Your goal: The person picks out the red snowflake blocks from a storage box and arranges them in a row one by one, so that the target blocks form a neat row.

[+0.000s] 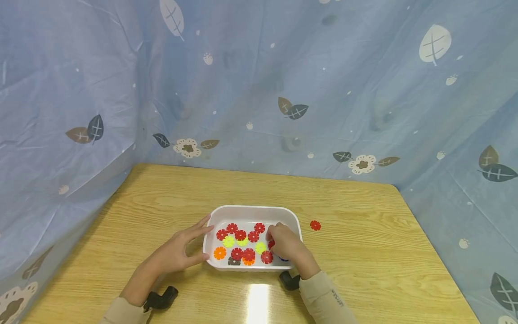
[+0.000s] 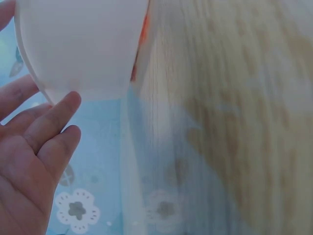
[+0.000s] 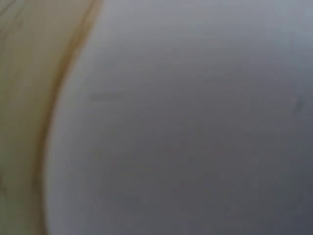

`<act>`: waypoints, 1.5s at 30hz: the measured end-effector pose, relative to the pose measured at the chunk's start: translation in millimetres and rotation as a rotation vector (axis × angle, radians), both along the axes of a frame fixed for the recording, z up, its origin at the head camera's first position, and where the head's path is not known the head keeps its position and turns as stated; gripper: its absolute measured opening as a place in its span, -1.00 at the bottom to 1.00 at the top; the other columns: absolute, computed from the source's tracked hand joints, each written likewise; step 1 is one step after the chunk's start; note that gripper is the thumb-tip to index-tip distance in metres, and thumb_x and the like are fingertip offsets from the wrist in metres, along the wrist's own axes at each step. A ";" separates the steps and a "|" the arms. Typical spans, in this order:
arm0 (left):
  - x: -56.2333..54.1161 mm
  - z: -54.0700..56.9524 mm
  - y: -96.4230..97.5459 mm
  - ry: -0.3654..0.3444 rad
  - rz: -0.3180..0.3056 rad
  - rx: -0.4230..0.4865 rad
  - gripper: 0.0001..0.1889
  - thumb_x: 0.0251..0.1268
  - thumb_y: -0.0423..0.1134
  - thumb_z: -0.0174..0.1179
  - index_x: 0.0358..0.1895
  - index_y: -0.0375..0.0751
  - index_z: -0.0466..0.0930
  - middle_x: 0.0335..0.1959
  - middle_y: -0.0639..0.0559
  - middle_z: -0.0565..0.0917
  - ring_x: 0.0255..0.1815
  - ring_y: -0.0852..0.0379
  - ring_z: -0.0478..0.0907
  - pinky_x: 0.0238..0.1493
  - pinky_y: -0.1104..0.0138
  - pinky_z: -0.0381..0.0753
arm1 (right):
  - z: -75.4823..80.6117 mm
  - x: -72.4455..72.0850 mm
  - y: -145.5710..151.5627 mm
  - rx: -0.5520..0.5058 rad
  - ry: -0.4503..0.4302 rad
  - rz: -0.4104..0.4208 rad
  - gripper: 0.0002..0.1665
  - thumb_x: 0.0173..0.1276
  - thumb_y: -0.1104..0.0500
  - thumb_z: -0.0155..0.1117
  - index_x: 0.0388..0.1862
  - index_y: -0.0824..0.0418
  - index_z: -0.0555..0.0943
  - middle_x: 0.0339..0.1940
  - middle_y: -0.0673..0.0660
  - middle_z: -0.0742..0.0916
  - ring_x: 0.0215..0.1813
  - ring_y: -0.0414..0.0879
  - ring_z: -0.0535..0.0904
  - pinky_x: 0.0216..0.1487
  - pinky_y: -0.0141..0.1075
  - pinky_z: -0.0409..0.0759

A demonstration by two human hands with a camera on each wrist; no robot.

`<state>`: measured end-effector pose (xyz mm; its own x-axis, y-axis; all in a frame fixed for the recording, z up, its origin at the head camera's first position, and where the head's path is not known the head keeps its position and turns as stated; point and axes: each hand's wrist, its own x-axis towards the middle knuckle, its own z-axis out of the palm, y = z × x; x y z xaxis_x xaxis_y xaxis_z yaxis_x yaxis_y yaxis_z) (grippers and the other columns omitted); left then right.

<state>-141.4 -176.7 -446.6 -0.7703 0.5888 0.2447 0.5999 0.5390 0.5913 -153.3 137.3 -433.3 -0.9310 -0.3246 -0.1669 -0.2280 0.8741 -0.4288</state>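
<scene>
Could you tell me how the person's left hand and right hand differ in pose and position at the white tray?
The left hand lies outside the white tray, fingers straight against its left wall; the right hand reaches inside it, fingers curled.
The left hand holds nothing; the right hand is down among the flower discs, though whether it grips one cannot be seen.
Both wear beige sleeves.

Head view: bright, even, diffuse light, soft shadows only. One strong white glare patch on the desk (image 1: 257, 301) near the bottom edge, so the source is overhead. Wide-angle bend toward the frame edges; centre sharp. Left wrist view: bright, washed out, soft focus, wood grain smeared. Right wrist view: fully out of focus, dim grey-white blur with a brownish band at left.
</scene>
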 end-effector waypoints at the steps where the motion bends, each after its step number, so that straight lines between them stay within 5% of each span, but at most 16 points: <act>1: 0.0 -0.2 0.0 -0.001 0.001 0.000 -0.30 0.12 -0.04 0.33 0.33 -0.20 0.37 0.50 -0.13 0.13 0.40 -0.18 0.23 0.25 -0.11 0.37 | -0.2 -0.2 0.3 -0.001 -0.004 0.003 -0.77 0.02 0.43 0.37 -0.39 0.20 0.54 -0.44 0.04 0.50 -0.35 -0.13 0.36 -0.33 -0.34 0.40; 15: 1.9 1.5 1.0 0.004 0.003 -0.001 -0.32 0.11 -0.06 0.34 0.32 -0.20 0.38 0.50 -0.13 0.14 0.40 -0.19 0.23 0.24 -0.12 0.37 | -0.6 -1.2 -0.8 -0.110 0.011 -0.028 -0.77 0.07 0.41 0.36 -0.38 0.20 0.50 -0.47 0.03 0.52 -0.39 -0.12 0.38 -0.36 -0.35 0.39; 24: 1.5 -0.3 0.3 0.005 -0.003 0.003 -0.32 0.12 -0.06 0.34 0.33 -0.19 0.37 0.49 -0.15 0.14 0.40 -0.19 0.22 0.23 -0.13 0.37 | 0.0 -1.7 2.4 -0.282 0.100 -0.065 -0.85 0.14 0.35 0.36 -0.29 0.24 0.62 -0.35 0.05 0.68 -0.28 -0.14 0.56 -0.26 -0.32 0.58; 34: 0.4 -2.2 -0.2 0.012 -0.006 0.013 -0.32 0.12 -0.04 0.33 0.32 -0.19 0.38 0.49 -0.17 0.15 0.39 -0.20 0.24 0.22 -0.14 0.38 | 7.9 0.9 10.5 -0.558 0.101 -0.061 -0.61 0.18 0.48 0.24 0.01 0.32 0.59 -0.03 0.19 0.68 -0.01 0.06 0.62 0.00 -0.20 0.65; 45: 0.1 -2.0 0.0 0.007 -0.004 0.017 -0.32 0.12 -0.06 0.33 0.32 -0.21 0.38 0.50 -0.12 0.14 0.40 -0.19 0.23 0.23 -0.13 0.37 | 23.2 4.2 45.8 -0.767 0.098 -0.258 -0.59 0.22 0.44 0.25 0.08 0.28 0.58 0.02 0.20 0.68 0.05 0.03 0.60 0.07 -0.31 0.61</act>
